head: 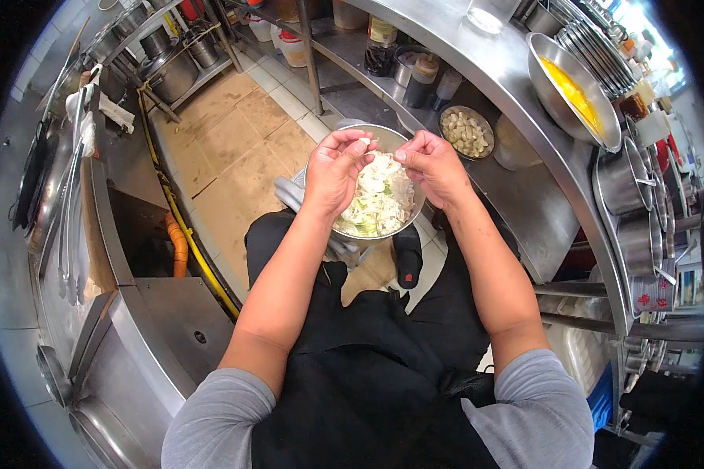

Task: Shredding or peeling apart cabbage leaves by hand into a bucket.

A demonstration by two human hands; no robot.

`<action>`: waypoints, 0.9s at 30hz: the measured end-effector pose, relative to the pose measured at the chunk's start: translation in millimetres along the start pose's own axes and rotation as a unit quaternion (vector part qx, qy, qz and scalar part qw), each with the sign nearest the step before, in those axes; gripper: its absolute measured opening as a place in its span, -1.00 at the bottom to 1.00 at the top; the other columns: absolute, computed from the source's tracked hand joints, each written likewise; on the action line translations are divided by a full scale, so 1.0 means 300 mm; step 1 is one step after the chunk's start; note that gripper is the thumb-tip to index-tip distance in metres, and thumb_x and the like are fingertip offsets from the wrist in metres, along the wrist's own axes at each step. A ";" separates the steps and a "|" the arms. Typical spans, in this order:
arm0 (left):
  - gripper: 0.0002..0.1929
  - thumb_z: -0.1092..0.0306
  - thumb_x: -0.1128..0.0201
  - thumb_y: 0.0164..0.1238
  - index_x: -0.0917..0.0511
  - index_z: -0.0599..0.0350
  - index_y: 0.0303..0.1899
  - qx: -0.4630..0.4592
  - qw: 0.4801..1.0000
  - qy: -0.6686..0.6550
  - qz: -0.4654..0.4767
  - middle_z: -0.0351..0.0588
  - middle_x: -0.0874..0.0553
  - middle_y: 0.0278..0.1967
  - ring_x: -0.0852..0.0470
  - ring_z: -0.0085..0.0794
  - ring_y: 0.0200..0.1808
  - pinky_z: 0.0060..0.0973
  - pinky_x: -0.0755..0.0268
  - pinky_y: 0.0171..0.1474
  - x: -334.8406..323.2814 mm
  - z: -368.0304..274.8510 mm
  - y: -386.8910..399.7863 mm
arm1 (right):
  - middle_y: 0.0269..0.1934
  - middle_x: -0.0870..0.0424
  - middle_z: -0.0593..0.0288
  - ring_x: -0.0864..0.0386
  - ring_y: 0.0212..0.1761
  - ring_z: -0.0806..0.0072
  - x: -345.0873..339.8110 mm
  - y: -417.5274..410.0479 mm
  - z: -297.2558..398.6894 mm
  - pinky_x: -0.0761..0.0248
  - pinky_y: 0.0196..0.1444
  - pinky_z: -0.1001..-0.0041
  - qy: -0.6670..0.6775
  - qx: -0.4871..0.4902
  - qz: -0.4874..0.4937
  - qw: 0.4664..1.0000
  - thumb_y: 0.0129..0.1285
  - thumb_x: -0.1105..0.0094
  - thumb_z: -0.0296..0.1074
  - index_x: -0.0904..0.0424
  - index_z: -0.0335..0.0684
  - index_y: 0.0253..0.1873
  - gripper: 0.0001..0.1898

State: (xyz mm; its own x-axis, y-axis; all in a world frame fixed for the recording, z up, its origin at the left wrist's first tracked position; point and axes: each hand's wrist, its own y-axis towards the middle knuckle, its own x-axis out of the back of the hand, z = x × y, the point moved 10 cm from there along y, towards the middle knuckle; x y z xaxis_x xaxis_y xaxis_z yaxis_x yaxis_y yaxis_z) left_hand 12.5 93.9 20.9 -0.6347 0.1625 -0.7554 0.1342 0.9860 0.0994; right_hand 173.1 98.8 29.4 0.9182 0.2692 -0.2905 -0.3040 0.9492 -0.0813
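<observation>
Between the thumb and fingers of my left hand is a small white piece, probably a garlic clove. My right hand faces it a short gap away, thumb and forefinger pinched together; whether a scrap sits between them is too small to tell. Below both hands a round metal bowl stands in front of my knees. It holds a heap of papery white and pale-green bits that look like garlic skins. To the right, on the lower shelf, a metal bowl contains peeled garlic cloves.
A steel counter curves along the right, bearing a bowl of yellow liquid and steel pots. Sauce bottles stand on its lower shelf. At left are a steel cooking station, hanging utensils and a yellow pipe.
</observation>
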 end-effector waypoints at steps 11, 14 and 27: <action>-0.79 0.58 -0.40 0.32 -0.67 0.30 -0.03 -0.073 0.966 0.248 -0.013 -0.05 -0.77 -0.08 -0.72 -0.52 -0.08 -0.55 -0.59 0.02 -0.038 -0.054 -0.017 | -0.27 -0.77 0.39 -0.45 -0.39 0.82 -0.050 -0.017 0.036 -0.15 -0.38 0.68 -0.131 0.025 -0.021 0.991 0.33 -0.33 -0.39 -0.69 -0.21 -0.10 -0.90; -0.78 0.57 -0.41 0.33 -0.66 0.33 -0.03 -0.081 0.947 0.310 -0.009 0.00 -0.77 -0.03 -0.71 -0.49 -0.05 -0.51 -0.58 0.08 -0.042 -0.053 -0.022 | -0.27 -0.77 0.39 -0.44 -0.39 0.82 -0.060 -0.014 0.033 -0.15 -0.38 0.68 -0.122 0.028 -0.004 0.992 0.31 -0.35 -0.39 -0.69 -0.21 -0.09 -0.88; -0.83 0.66 -0.36 0.19 -0.72 0.29 -0.19 -0.237 0.836 0.494 0.031 0.02 -0.75 -0.12 -0.77 -0.34 -0.13 -0.46 -0.65 -0.08 -0.152 -0.118 -0.060 | -0.38 -0.77 0.22 -0.64 -0.36 0.61 -0.043 -0.025 0.086 -0.50 -0.25 0.50 -0.312 0.136 -0.088 0.936 0.20 -0.37 -0.41 -0.74 -0.32 -0.23 -0.89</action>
State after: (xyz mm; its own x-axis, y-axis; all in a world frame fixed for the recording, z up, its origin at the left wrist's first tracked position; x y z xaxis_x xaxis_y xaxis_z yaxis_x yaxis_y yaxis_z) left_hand 12.1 70.2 76.3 -0.9880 -0.0645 0.1403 0.0218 0.8411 0.5404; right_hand 170.0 92.2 58.3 0.9432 0.0666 0.3256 -0.1358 0.9714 0.1946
